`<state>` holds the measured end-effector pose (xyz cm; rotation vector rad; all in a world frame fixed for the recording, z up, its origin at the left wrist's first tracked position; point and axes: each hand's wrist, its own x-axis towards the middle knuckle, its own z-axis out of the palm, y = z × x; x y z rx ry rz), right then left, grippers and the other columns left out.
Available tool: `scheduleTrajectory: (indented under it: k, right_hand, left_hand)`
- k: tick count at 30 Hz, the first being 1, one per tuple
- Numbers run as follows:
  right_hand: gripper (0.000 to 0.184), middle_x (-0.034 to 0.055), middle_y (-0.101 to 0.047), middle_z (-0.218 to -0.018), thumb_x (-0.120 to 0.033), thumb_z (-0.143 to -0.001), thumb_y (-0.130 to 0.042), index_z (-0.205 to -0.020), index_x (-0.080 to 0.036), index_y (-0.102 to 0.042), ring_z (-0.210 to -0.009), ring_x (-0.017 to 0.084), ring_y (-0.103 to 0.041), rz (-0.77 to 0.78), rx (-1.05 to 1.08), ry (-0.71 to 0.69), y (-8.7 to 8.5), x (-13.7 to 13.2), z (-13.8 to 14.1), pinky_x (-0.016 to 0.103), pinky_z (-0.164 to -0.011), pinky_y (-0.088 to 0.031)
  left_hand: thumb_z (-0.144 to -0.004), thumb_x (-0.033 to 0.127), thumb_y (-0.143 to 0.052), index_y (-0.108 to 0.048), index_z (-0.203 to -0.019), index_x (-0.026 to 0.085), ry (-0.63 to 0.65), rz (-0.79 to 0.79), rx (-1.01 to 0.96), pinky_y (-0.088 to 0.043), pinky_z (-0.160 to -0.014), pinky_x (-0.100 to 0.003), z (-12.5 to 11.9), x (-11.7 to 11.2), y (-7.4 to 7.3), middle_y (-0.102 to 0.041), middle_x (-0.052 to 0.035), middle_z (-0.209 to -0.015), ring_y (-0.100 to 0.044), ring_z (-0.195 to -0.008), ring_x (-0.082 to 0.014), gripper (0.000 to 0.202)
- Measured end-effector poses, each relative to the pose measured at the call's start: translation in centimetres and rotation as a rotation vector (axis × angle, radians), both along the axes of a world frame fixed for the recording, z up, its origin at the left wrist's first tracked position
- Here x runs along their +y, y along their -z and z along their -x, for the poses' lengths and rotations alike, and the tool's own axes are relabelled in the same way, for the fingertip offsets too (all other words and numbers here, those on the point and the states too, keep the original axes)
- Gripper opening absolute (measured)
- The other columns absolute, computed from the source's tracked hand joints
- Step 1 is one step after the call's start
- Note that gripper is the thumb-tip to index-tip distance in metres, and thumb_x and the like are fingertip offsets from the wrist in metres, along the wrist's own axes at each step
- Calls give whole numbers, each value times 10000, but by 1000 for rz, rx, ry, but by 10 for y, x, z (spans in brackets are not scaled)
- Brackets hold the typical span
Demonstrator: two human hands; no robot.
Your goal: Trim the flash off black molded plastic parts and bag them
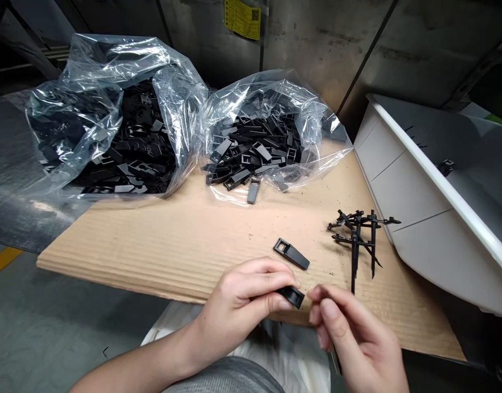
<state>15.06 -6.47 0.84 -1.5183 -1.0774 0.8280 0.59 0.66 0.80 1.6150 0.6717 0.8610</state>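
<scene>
Your left hand [238, 308] pinches one black plastic clip [292, 297] between thumb and fingers, at the near edge of a corrugated cardboard sheet [164, 256]. Your right hand [353, 338] sits just beside that clip, its fingertips [318, 311] pressed together; whatever they may hold is hidden. A second black clip [291, 254] lies alone on the cardboard, just above your hands. A third clip [253, 191] lies apart at the mouth of the right clear plastic bag [275, 93]. That bag and the left clear plastic bag [111, 65] line the far edge, both heaped with more clips than can be counted. One tangle of black plastic sprue [357, 240] lies to your right, near the rim of a white plastic tub [414, 218]. Open cardboard stretches between the bags and your hands.
</scene>
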Motion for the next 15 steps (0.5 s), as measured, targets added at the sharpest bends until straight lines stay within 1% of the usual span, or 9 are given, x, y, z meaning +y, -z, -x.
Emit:
scheduleTrajectory:
  k: [2, 3, 5, 7, 9, 10, 12, 14, 15]
  right_hand:
    - [130, -46, -535, -556, -277, -720, -603, -827, -254, -674, -451, 78, -455, 22, 0, 65, -2, 1, -3, 180, -453, -379]
    - [142, -50, -533, -545, -265, -707, -614, -832, -259, -681, -462, 81, -468, 22, -1, 64, -3, 3, -3, 179, -465, -390]
    - [135, -44, -556, -564, -234, -712, -607, -816, -261, -687, -506, 93, -511, -13, 13, 13, -5, 7, -2, 181, -501, -418]
    - [94, -29, -578, -601, -206, -722, -599, -753, -241, -680, -571, 109, -544, -63, 23, -40, -6, 10, 1, 185, -533, -433]
    - [76, -14, -571, -607, -203, -733, -595, -688, -215, -656, -577, 117, -536, -93, -6, -49, -5, 12, 4, 190, -504, -416]
    - [90, -13, -559, -596, -208, -740, -592, -665, -208, -641, -548, 112, -514, -106, -34, -28, -4, 12, 6, 193, -473, -393]
    - [101, -26, -523, -576, -213, -754, -582, -659, -210, -617, -479, 91, -448, -140, -101, 62, -1, 10, 8, 195, -423, -332]
    - [108, -36, -486, -567, -211, -770, -566, -664, -210, -590, -455, 79, -407, -170, -161, 145, 1, 7, 8, 198, -407, -291]
    - [112, -37, -468, -565, -211, -779, -555, -669, -207, -578, -452, 78, -399, -173, -186, 163, 1, 6, 8, 199, -407, -286]
  left_hand:
    - [-782, 65, -559, -681, -870, 157, 4, -10, -6, -464, -746, -215, 1, 0, 0, -621, -56, -867, -595, -822, -166, 176]
    - [-784, 66, -556, -680, -868, 155, 9, -10, -5, -464, -746, -214, 1, 0, 0, -620, -57, -871, -595, -824, -167, 174]
    - [-788, 67, -552, -679, -850, 144, 24, -6, 2, -462, -741, -208, 1, 0, 0, -619, -59, -863, -594, -819, -165, 161]
    - [-789, 77, -557, -677, -844, 133, 39, 0, 16, -458, -740, -204, 1, 0, -1, -621, -60, -850, -593, -813, -163, 144]
    - [-782, 86, -571, -677, -842, 129, 46, 9, 31, -454, -739, -203, 0, 1, -2, -623, -58, -837, -591, -807, -163, 130]
    - [-777, 87, -578, -677, -836, 127, 48, 14, 40, -453, -735, -201, 0, 1, -3, -624, -57, -830, -590, -802, -162, 122]
    - [-767, 80, -587, -675, -797, 123, 44, 23, 56, -450, -719, -196, 0, 2, -4, -622, -53, -813, -586, -788, -159, 103]
    - [-764, 81, -588, -671, -772, 123, 36, 23, 61, -447, -701, -193, 0, 2, -5, -617, -48, -797, -581, -771, -155, 94]
    - [-764, 88, -590, -671, -767, 124, 30, 22, 63, -445, -695, -195, 0, 2, -5, -615, -47, -790, -580, -763, -154, 88]
